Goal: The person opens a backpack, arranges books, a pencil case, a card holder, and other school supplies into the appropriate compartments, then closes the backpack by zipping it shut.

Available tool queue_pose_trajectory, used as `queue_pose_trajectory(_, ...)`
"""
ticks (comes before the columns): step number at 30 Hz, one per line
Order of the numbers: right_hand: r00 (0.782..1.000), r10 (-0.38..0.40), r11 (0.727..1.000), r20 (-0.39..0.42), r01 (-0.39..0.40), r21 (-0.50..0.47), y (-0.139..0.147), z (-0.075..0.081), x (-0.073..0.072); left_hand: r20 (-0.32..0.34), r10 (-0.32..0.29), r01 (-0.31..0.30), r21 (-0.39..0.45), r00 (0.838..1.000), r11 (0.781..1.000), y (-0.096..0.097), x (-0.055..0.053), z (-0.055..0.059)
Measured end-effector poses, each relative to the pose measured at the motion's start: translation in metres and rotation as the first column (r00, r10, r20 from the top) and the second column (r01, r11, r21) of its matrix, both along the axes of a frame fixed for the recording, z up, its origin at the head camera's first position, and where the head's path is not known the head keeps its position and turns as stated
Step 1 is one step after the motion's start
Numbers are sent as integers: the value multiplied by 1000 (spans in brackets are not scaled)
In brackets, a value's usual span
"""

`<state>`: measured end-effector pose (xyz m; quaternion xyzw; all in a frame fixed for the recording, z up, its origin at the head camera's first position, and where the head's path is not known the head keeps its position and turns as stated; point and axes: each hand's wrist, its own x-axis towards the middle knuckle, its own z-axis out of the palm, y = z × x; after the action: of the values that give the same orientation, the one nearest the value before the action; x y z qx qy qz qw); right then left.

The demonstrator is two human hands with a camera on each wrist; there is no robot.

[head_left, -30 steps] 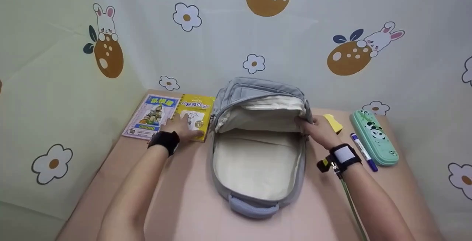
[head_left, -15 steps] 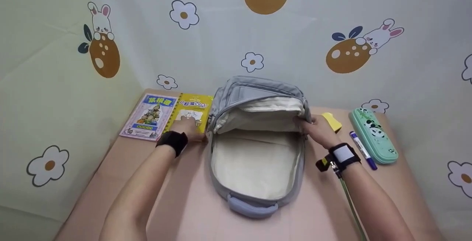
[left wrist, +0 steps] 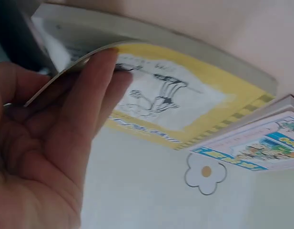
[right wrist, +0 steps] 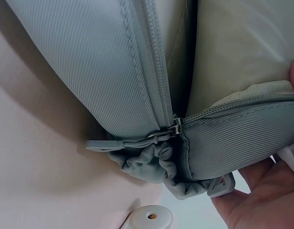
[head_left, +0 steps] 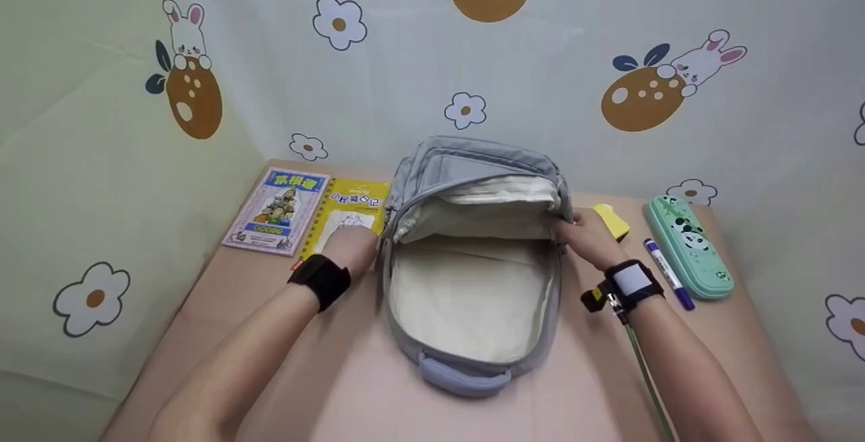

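Observation:
A yellow book (head_left: 368, 199) with a drawing on its cover lies left of a grey backpack (head_left: 466, 320). My left hand (head_left: 351, 249) pinches its right edge. In the left wrist view, thumb and fingers bend the book's cover (left wrist: 185, 95) up from the pages. The backpack lies with its main compartment unzipped, showing a cream lining. My right hand (head_left: 586, 239) grips the edge of its front flap on the right side, holding it raised. A zipper pull (right wrist: 104, 145) hangs at the zip's end in the right wrist view.
A pink and blue comic book (head_left: 277, 209) lies left of the yellow one. To the right are a yellow block (head_left: 611, 221), a blue-capped marker (head_left: 669, 273) and a green panda pencil case (head_left: 689, 246). A patterned cloth wall (head_left: 405, 77) stands behind the table.
My left hand has moved right from the middle of the books to the yellow book's right edge and taken hold of it. The yellow book has slid slightly nearer. My right hand has stayed put.

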<state>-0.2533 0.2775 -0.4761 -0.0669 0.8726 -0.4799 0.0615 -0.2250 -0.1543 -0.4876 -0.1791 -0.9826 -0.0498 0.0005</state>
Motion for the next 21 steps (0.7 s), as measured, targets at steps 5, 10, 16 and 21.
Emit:
queue_pose_trajectory(5,1000,3,1000,0,-3,18,0,1,0,94,50,-54,35,994,998,0,21,2)
queue_pose_trajectory(10,1000,-1,999,13,0,32,1,2,0,201,155,-175,87,967,981,-7,29,2)
queue_pose_trajectory(16,1000,11,1000,5,-11,27,0,2,-1,216,291,-310,58,932,949,-30,22,-7)
queue_pose_trajectory(21,1000,12,1000,10,-12,15,-1,2,-1,370,429,-494,97,824,864,-50,14,-8)
